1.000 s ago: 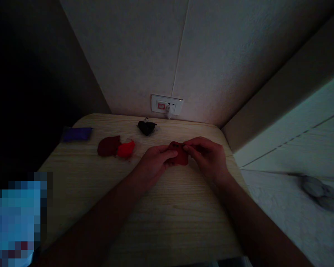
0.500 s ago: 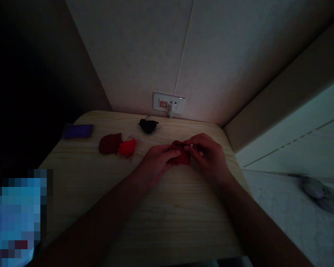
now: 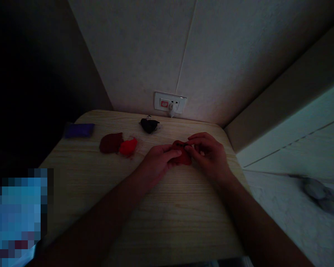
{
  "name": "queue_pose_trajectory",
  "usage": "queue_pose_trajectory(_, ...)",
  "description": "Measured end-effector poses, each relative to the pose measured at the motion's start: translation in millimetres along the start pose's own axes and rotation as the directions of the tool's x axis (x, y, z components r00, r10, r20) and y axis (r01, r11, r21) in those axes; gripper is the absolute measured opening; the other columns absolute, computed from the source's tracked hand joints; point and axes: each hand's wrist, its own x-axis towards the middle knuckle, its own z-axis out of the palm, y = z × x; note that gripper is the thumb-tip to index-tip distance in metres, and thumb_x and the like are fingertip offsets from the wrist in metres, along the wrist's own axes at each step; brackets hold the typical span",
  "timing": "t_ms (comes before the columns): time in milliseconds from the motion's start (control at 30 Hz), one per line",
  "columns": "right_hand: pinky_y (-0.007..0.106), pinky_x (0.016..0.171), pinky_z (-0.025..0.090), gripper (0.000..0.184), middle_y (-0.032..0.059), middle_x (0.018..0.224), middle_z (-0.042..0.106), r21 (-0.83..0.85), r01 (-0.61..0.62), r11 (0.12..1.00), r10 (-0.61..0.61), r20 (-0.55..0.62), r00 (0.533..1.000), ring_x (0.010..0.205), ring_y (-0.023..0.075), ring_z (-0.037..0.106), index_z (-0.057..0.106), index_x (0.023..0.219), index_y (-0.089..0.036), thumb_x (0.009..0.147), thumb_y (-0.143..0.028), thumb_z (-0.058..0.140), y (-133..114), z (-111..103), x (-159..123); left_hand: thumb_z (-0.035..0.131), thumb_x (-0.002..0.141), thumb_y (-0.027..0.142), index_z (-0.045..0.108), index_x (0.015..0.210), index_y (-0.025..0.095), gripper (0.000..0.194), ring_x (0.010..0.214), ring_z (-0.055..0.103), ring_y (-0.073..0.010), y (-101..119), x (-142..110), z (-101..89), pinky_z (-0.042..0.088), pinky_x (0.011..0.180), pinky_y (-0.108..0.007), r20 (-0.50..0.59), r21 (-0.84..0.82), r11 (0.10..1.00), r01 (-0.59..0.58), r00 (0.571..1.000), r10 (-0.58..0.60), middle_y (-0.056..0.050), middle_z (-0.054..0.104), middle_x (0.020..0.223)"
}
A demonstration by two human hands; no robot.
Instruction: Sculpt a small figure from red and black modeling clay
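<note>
The left hand (image 3: 157, 163) grasps a soft-looking, dark red, flattened piece (image 3: 183, 157) by its near-left side, thumb lying over its face. The right hand (image 3: 211, 155) has its fingers pinched at the upper right edge of that same piece, where small black marks run along the rim. I cannot tell whether a separate black bit sits between those fingertips; it is too dark. The piece is just above or on the tabletop (image 3: 169, 222), between the two hands.

As I judge it, the work in hand is fine pinching at that marked edge, the left hand steadying. A move from this grip calls for light pressure and a steady left thumb, since the piece looks easy to dent or stretch.

The tabletop is pale wood grain with rounded far corners. To the left lie a flat dark red lump (image 3: 110, 143) and a smaller bright red lump (image 3: 128, 147) touching it or very near; further left is a purple packet (image 3: 80, 130), and towards the wall a glossy black lump (image 3: 149, 126). Behind, a pale wall (image 3: 139, 55) carries a white socket plate (image 3: 157, 101) with a plug in it. The room is dim; on the pale floor (image 3: 278, 207) at the right rests a blurred grey object (image 3: 316, 189)
</note>
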Motion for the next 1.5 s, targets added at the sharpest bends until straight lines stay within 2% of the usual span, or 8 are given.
queue_pose_trajectory(333, 0.030, 0.061, 0.053, 0.005, 0.0091, 0.106, 0.070, -0.119, 0.118, 0.986, -0.112, 0.054, 0.992, 0.083, 0.0185, 0.066, 0.073, 0.097, -0.020, 0.095, -0.020, 0.068, -5.4, -1.5, -2.0, 0.077, 0.077, 0.016, 0.081, 0.090, 0.011, 0.014, 0.087, 0.072, -0.0204, -1.6, 0.6, 0.1, 0.055, 0.089, -0.035, 0.026, -0.016, 1.000, -0.005, 1.000, 0.005, -0.010, 0.079, 0.091)
queue_pose_trajectory(633, 0.033, 0.071, 0.055, 0.005, 0.0100, 0.106, 0.070, -0.120, 0.152, 0.981, -0.143, 0.081, 0.986, 0.094, 0.0212, 0.067, 0.069, 0.098, -0.020, 0.097, -0.017, 0.065, -5.8, -0.6, -1.0, 0.077, 0.077, 0.015, 0.081, 0.089, 0.012, 0.013, 0.084, 0.072, -0.0175, -2.8, 1.5, -1.7, 0.054, 0.082, -0.029, 0.025, -0.040, 0.999, 0.011, 1.000, -0.010, -0.008, 0.078, 0.087)
queue_pose_trajectory(967, 0.035, 0.074, 0.055, 0.006, 0.0096, 0.104, 0.070, -0.119, 0.149, 0.982, -0.133, 0.133, 0.982, 0.093, 0.0216, 0.066, 0.069, 0.099, -0.021, 0.097, -0.019, 0.063, -3.8, -1.7, 0.3, 0.077, 0.076, 0.016, 0.080, 0.086, 0.012, 0.011, 0.082, 0.071, -0.0180, -0.4, 1.3, -2.0, 0.054, 0.083, -0.031, 0.017, -0.016, 1.000, 0.026, 1.000, -0.026, -0.009, 0.078, 0.087)
queue_pose_trajectory(1133, 0.033, 0.071, 0.053, 0.008, 0.0082, 0.101, 0.070, -0.132, 0.131, 0.983, -0.113, 0.138, 0.984, 0.087, 0.0200, 0.065, 0.069, 0.101, -0.021, 0.097, -0.018, 0.063, -3.9, -2.2, -0.1, 0.079, 0.075, 0.019, 0.081, 0.090, 0.011, 0.017, 0.085, 0.072, -0.0194, -1.6, 1.4, -3.1, 0.054, 0.083, -0.031, 0.019, -0.008, 0.999, 0.040, 0.999, -0.039, -0.010, 0.079, 0.089)
queue_pose_trajectory(1300, 0.029, 0.063, 0.051, 0.012, 0.0049, 0.098, 0.068, -0.073, 0.038, 0.997, -0.029, 0.127, 0.992, 0.069, 0.0140, 0.060, 0.068, 0.107, -0.021, 0.096, -0.019, 0.064, -3.3, -1.6, -3.1, 0.081, 0.073, 0.019, 0.080, 0.087, 0.011, 0.016, 0.083, 0.071, -0.0188, -3.4, 1.7, -3.4, 0.054, 0.080, -0.030, -0.012, -0.037, 0.999, 0.036, 0.999, -0.036, -0.009, 0.078, 0.087)
queue_pose_trajectory(1500, 0.029, 0.060, 0.051, 0.010, 0.0049, 0.097, 0.068, -0.043, 0.038, 0.998, -0.034, 0.092, 0.995, 0.070, 0.0143, 0.060, 0.070, 0.105, -0.021, 0.095, -0.022, 0.068, -0.7, -0.4, -3.0, 0.080, 0.074, 0.017, 0.080, 0.086, 0.010, 0.014, 0.084, 0.072, -0.0182, -1.6, 0.4, -1.6, 0.054, 0.078, -0.027, -0.025, -0.034, 0.999, 0.033, 0.999, -0.034, -0.009, 0.079, 0.087)
